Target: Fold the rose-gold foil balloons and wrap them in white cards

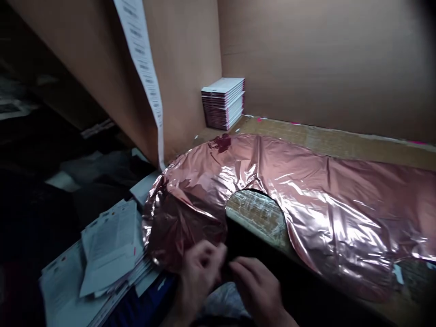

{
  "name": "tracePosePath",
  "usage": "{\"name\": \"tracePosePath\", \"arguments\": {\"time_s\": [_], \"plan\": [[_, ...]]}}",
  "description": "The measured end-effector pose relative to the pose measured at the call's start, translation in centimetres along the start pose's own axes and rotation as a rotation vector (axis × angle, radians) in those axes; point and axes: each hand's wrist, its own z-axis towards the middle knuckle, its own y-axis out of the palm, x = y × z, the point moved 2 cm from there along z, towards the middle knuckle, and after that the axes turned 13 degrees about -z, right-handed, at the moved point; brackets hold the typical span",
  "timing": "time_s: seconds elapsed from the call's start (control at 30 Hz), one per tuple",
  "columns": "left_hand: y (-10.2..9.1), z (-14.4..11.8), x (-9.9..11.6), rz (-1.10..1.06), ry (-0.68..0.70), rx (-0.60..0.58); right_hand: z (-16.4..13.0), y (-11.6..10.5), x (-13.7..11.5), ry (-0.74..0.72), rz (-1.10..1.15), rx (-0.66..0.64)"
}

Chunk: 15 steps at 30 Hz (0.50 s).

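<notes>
The foil balloon [272, 181] lies on the tabletop [340, 141]; at its near edge the left hand [200, 272] and right hand [257, 286] pinch it.

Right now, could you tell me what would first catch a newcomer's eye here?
A shiny rose-gold foil balloon lies flat across the table, its near left end at both hands. A stack of white cards stands in the cardboard corner behind; loose printed papers pile at left.
</notes>
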Motion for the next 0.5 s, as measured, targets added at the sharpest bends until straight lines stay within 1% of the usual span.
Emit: {"name": "tracePosePath", "arguments": {"time_s": [0.03,0.07,0.1,0.13,0.2,0.27,0.3,0.33,0.4,0.43,0.5], "plan": [[-2.6,-0.3,0.2,0.021,0.150,0.234,1.3,1.8,-1.5,-0.166,-0.004,-0.018],[-5.2,-0.4,0.2,0.019,0.251,0.426,2.2,3.5,-3.0,-0.292,-0.033,-0.026],[-7.5,-0.5,-0.1,-0.003,0.303,0.554,2.8,5.2,-4.4,-0.386,-0.069,-0.054],[-9.5,-0.4,-0.4,-0.040,0.314,0.625,3.2,6.8,-5.6,-0.451,-0.124,-0.077],[-12.4,-0.4,-1.0,-0.137,0.291,0.668,3.4,9.2,-7.1,-0.522,-0.249,-0.101],[-13.9,-0.6,-1.2,-0.214,0.299,0.675,3.5,10.4,-7.8,-0.543,-0.352,-0.133],[-14.2,-0.7,-1.0,-0.235,0.321,0.678,3.7,10.6,-8.0,-0.541,-0.375,-0.194],[-14.4,-0.9,-0.8,-0.249,0.343,0.672,4.1,10.5,-8.1,-0.533,-0.375,-0.284],[-14.4,-0.9,-0.4,-0.265,0.371,0.637,5.2,9.8,-8.6,-0.504,-0.343,-0.487],[-14.4,-0.9,-0.3,-0.270,0.378,0.616,5.9,9.4,-8.8,-0.485,-0.327,-0.568],[-14.5,-0.6,-0.3,-0.274,0.383,0.594,7.7,8.6,-9.2,-0.434,-0.307,-0.659]]}}
